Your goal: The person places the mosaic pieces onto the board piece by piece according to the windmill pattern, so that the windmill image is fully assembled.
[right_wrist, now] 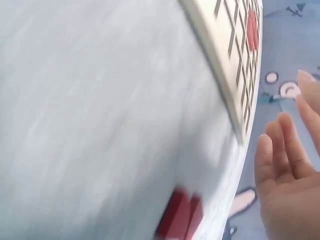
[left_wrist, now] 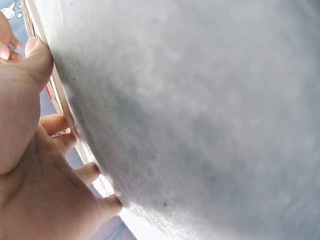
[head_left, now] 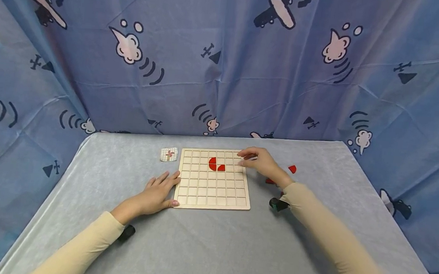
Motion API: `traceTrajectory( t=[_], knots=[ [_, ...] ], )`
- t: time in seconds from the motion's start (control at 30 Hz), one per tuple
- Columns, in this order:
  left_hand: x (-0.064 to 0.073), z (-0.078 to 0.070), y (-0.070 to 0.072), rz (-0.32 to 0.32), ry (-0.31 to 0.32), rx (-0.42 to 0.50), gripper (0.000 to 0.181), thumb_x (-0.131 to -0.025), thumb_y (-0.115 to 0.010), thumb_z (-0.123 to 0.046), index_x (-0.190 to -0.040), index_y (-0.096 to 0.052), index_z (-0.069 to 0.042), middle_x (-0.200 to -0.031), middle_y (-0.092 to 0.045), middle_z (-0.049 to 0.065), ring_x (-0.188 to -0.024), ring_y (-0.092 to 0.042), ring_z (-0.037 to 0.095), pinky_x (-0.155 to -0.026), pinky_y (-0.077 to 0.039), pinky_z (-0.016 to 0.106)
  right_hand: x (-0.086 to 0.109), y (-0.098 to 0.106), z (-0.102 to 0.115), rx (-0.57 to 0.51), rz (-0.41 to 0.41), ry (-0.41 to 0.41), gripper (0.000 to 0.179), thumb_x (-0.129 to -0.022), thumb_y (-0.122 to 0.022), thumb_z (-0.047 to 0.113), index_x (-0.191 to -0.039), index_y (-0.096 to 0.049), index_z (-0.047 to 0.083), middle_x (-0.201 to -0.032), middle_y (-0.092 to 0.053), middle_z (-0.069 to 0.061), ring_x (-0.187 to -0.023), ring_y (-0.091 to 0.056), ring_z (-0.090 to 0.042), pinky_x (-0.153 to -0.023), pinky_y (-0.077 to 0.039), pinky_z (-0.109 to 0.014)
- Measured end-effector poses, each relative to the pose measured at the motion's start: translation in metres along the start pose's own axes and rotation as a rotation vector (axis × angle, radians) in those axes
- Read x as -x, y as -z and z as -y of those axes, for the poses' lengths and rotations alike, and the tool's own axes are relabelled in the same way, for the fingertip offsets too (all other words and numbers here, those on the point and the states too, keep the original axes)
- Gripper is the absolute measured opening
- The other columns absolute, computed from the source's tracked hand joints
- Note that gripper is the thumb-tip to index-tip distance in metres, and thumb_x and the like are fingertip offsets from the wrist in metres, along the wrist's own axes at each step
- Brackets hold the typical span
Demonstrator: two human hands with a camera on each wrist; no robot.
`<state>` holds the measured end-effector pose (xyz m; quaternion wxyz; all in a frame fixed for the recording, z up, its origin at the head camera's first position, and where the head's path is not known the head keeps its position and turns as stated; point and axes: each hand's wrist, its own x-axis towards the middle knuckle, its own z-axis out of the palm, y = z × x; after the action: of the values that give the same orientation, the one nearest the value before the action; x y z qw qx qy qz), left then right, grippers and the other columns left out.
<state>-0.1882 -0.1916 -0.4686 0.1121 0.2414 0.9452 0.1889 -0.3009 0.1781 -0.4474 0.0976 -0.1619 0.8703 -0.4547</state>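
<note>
A pale wooden grid board (head_left: 215, 189) lies on the cloth-covered table. Three red quarter-round pieces (head_left: 212, 167) sit close together in squares near its upper middle. My left hand (head_left: 157, 194) rests at the board's left edge, thumb and fingertips spread along it; the left wrist view shows the thumb (left_wrist: 37, 57) on the rim. Above the board's upper right corner hovers my right hand (head_left: 262, 162), fingers loosely bent with a gap between thumb and forefinger. Nothing shows between the right hand's fingers (right_wrist: 285, 145) in its wrist view.
A small card (head_left: 169, 154) with a red pattern on a grid lies left of the board's top corner. Right of the board are loose red pieces (head_left: 292, 169), some partly hidden under the right forearm. A blue printed curtain (head_left: 194, 65) hangs behind the table (head_left: 209, 249).
</note>
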Motion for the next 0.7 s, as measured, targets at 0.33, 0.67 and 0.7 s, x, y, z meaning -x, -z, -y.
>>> traceTrajectory(
  t=[0.33, 0.67, 0.7],
  knots=[
    [-0.001, -0.002, 0.002, -0.002, -0.003, -0.001, 0.076, -0.094, -0.062, -0.041, -0.154, -0.031, -0.006, -0.167, -0.017, 0.013, -0.152, -0.014, 0.047, -0.112, -0.016, 0.076, 0.033, 0.035, -0.026, 0.044, -0.024, -0.001, 0.035, -0.091, -0.073, 0.017, -0.124, -0.068, 0.006, -0.132, -0.062, -0.013, -0.122, -0.055, -0.034, -0.103, -0.046, -0.052],
    [0.000, -0.001, -0.001, -0.003, 0.000, 0.000, 0.077, -0.094, -0.063, -0.042, -0.154, -0.031, -0.007, -0.167, -0.016, 0.012, -0.153, -0.014, 0.046, -0.112, -0.016, 0.075, 0.051, 0.053, -0.050, 0.125, -0.062, -0.061, 0.035, -0.090, -0.074, 0.021, -0.122, -0.069, 0.006, -0.131, -0.061, -0.016, -0.122, -0.055, -0.035, -0.106, -0.043, -0.055],
    [0.000, -0.002, -0.001, -0.005, -0.003, 0.001, 0.076, -0.094, -0.063, -0.041, -0.154, -0.031, -0.007, -0.167, -0.017, 0.012, -0.152, -0.014, 0.046, -0.112, -0.016, 0.076, 0.052, 0.055, -0.052, 0.131, -0.064, -0.065, 0.036, -0.090, -0.074, 0.021, -0.122, -0.069, 0.006, -0.131, -0.061, -0.016, -0.122, -0.055, -0.035, -0.106, -0.043, -0.054]
  ],
)
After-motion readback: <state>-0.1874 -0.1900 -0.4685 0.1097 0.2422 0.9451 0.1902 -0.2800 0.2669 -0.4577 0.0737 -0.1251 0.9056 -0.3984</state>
